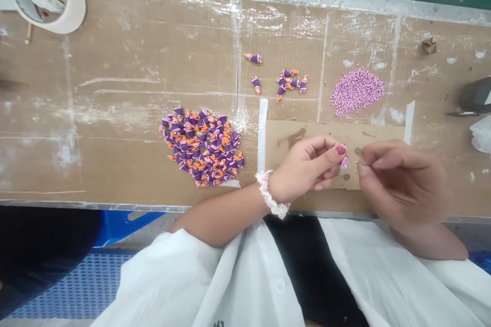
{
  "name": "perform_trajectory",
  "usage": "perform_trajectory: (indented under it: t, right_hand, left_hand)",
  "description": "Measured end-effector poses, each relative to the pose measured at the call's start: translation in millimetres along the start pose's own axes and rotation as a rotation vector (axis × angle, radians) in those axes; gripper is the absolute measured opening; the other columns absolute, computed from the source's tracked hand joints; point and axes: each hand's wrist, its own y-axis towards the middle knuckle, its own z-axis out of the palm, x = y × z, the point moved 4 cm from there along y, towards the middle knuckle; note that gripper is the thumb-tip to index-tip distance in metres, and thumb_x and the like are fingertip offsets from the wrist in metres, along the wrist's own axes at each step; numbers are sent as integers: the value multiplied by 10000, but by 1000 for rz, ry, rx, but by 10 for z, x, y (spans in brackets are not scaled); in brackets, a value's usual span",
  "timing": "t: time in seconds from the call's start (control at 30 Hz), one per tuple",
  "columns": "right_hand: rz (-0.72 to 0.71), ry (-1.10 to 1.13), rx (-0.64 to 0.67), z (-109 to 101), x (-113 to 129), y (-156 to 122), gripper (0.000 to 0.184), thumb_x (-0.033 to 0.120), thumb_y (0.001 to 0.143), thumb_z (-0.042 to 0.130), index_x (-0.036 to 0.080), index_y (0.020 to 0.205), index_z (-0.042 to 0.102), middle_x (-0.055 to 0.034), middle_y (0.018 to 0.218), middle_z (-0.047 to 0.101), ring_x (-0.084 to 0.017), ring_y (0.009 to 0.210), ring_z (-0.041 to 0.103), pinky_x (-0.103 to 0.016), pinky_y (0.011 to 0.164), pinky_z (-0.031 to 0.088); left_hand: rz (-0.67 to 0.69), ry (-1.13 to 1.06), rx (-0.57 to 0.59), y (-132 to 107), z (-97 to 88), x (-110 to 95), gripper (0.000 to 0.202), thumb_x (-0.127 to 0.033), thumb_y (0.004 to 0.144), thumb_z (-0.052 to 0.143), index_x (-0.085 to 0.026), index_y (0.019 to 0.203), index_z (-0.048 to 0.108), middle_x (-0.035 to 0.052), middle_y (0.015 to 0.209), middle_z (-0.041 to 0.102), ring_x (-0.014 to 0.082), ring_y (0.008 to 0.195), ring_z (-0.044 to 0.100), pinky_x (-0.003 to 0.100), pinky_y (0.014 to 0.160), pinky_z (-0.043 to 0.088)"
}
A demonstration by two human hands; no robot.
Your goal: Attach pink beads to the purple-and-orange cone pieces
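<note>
My left hand [312, 163] pinches a small pink-and-purple figurine [344, 163] between thumb and fingers, which cover most of it. Just to the right, my right hand [406, 179] is blurred, its thumb and forefinger pressed together. Whatever sits in that pinch is too small to make out. Both hands are above a taped-down cardboard sheet [326, 133]. Past them lies a heap of tiny pink beads [356, 91]. A big pile of purple figurines with orange tops [203, 145] is left of my left forearm, and a loose cluster of similar figurines [289, 83] lies farther back.
A roll of masking tape [74, 5] stands at the back left. Toward the right edge are a dark object [475, 96] and a crumpled brown scrap [429, 46]. White tape strips [262, 135] flank the cardboard sheet. A blue stool [118, 227] is below the table's front edge.
</note>
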Motion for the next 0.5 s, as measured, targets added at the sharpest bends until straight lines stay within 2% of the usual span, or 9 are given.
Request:
perform_trajectory:
  t: [0.17,0.3,0.5]
  right_hand:
    - [-25,-40,81,58,1,21,312,-11,767,599,252,896,493,11,798,601,-114,658,570,-247,509,450]
    - [-45,-67,95,82,-10,27,322,-17,766,582,254,912,485,10,813,597,-113,664,575,-251,532,474]
    - [-67,-110,117,86,4,44,325,-10,750,580,258,913,495,10,775,601,-119,625,586,-241,490,477]
  left_hand:
    - [-61,2,-13,-4,3,13,404,-439,737,773,-144,706,499,-96,492,433,-7,410,308,96,360,249]
    - [-93,14,-20,-8,0,22,431,-458,724,777,-148,698,479,-100,478,442,-12,384,307,96,354,248]
    - [-113,40,-25,-15,1,0,419,-412,690,812,-148,686,487,-94,469,464,-8,378,326,98,346,256]
